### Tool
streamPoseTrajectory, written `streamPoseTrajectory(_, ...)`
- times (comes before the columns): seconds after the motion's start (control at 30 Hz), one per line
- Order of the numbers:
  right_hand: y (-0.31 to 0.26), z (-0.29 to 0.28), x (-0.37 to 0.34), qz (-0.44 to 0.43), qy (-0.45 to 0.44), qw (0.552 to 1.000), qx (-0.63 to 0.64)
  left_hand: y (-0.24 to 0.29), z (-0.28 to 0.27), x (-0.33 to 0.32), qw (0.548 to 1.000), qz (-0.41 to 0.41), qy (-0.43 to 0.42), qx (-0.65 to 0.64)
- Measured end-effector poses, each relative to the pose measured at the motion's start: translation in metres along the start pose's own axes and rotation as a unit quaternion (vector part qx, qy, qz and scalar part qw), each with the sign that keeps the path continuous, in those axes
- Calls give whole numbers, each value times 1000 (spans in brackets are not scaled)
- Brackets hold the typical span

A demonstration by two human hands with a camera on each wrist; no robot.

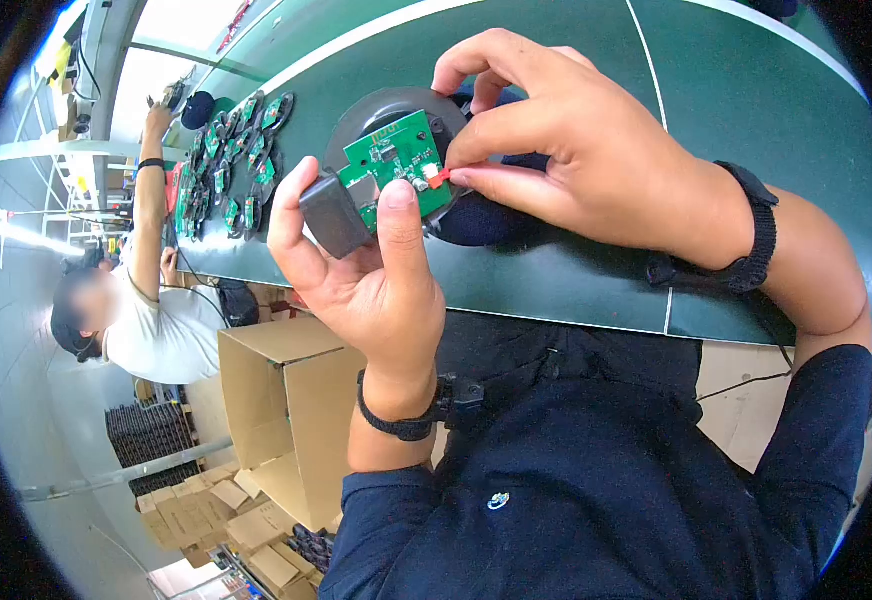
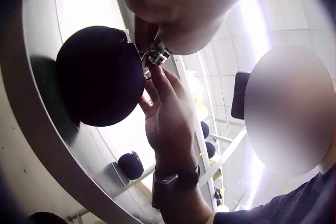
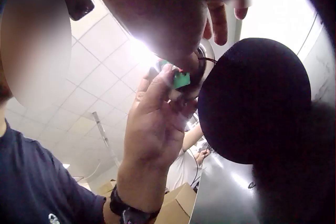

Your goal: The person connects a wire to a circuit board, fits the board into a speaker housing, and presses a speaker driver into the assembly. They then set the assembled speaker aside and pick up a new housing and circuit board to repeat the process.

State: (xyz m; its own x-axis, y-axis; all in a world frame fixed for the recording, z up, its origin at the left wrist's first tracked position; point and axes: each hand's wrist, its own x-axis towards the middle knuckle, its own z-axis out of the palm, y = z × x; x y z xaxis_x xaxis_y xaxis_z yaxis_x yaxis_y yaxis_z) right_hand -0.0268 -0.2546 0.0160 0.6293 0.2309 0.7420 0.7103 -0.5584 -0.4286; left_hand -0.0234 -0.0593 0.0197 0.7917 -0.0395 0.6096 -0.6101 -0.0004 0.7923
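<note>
My left hand (image 1: pixel 381 275) grips a green circuit board (image 1: pixel 388 165) with a black block (image 1: pixel 336 214) at its left end, the thumb lying on the board's lower edge. A round dark disc (image 1: pixel 358 118) lies behind the board. With thumb and index finger, my right hand (image 1: pixel 596 150) pinches a small red connector (image 1: pixel 439 178) at the board's white socket. Beside and partly under the right fingers is a dark rounded body (image 1: pixel 481 222), seen as a large black round shape (image 2: pixel 100 77) in the left wrist view and another (image 3: pixel 257 100) in the right wrist view.
Many similar board assemblies (image 1: pixel 221 165) lie grouped on the green table (image 1: pixel 576 285) at the far left. Another person (image 1: pixel 156 335) in a white shirt reaches over there. An open cardboard box (image 1: pixel 321 420) stands below the table edge, near flattened cartons (image 1: pixel 191 515).
</note>
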Motion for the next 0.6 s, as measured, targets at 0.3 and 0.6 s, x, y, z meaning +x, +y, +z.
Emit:
streamPoseTrajectory(0.3,8,8,-4,-49,45,997,-41,-14,1,10,999,30,-24,34)
streamPoseTrajectory(0.6,7,12,-5,20,47,998,20,-19,0,12,998,38,-27,51)
